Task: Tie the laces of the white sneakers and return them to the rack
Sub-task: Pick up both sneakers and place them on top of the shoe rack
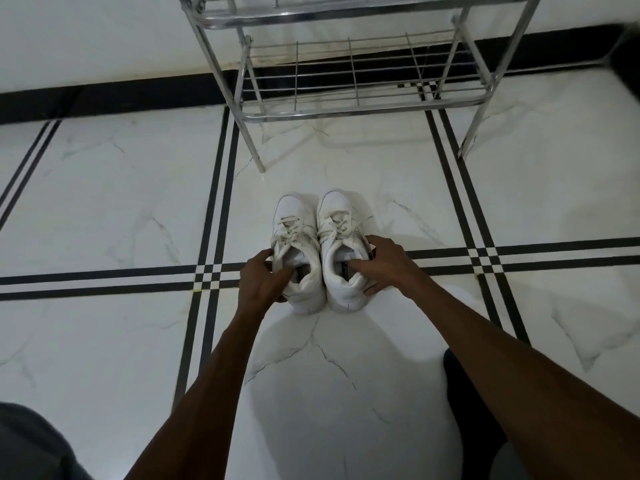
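Two white sneakers stand side by side on the marble floor, toes pointing away from me toward the rack. My left hand (261,280) grips the left sneaker (294,233) at its collar, thumb inside the opening. My right hand (384,263) grips the right sneaker (337,223) the same way, with a finger in its opening. The laces on both lie criss-crossed over the tongues; loose ends trail to the sides. The metal shoe rack (346,110) stands just beyond the sneakers, its lower wire shelf bare.
White marble floor with black double stripes (214,216) runs all around. A white wall with a black skirting (114,95) lies behind the rack. My knees show at the bottom corners.
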Action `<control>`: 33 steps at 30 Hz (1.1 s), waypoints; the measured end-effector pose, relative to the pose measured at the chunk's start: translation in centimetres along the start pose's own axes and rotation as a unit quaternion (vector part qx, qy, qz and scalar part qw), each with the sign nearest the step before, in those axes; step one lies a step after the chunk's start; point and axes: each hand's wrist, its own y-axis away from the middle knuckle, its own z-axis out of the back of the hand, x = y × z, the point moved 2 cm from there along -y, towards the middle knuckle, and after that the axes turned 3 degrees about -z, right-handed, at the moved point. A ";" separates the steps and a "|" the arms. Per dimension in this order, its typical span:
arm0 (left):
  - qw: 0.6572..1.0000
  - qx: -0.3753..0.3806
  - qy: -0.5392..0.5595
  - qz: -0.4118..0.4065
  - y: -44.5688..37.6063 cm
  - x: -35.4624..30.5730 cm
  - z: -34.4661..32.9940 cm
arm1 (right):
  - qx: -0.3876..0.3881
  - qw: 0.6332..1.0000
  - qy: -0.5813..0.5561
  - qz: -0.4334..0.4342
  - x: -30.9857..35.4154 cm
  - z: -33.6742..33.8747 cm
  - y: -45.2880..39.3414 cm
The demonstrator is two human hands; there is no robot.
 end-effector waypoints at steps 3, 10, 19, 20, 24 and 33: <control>0.999 -0.013 -0.003 -0.043 -0.1 -1.7 0.0 | -0.051 0.998 0.008 0.048 -0.1 1.3 0.5; 0.990 -0.029 -0.001 -0.138 -0.9 -7.7 0.8 | -0.175 0.973 -0.040 0.148 2.4 4.6 2.3; 0.988 -0.007 0.002 -0.154 0.9 -11.9 2.4 | -0.183 0.972 -0.018 0.145 6.2 8.1 5.3; 0.988 -0.009 0.003 -0.153 1.1 -12.5 2.6 | -0.184 0.972 -0.023 0.144 6.6 8.4 5.6; 0.989 -0.010 0.001 -0.144 1.0 -14.0 3.1 | -0.180 0.972 -0.025 0.149 7.7 9.1 5.8; 0.994 -0.034 -0.003 -0.106 3.1 -20.7 5.6 | -0.144 0.978 -0.047 0.141 12.0 12.2 6.5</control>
